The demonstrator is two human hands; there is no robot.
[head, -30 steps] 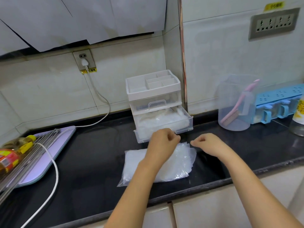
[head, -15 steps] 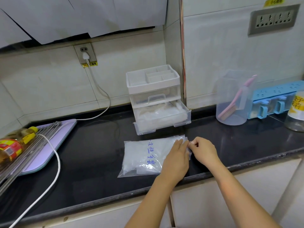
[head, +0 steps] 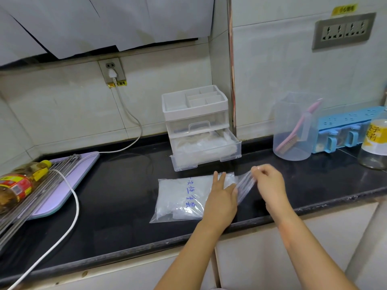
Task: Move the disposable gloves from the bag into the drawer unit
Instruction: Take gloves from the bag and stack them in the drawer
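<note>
Pinching the raised mouth of the bag (head: 178,197) between fingertips, the right hand (head: 270,181) holds thin film, while the left hand (head: 221,195) presses flat, fingers straight, on the bag just in front of the drawer unit (head: 196,122). The disposable gloves (head: 167,204) lie inside it — a hard tug could tear the film or slip the pinch, spilling them short of the drawer unit.

The left hand (head: 219,197) hides part of the clear plastic bag (head: 178,197); the amber red-labelled oil bottle (head: 14,185) runs off left.
</note>
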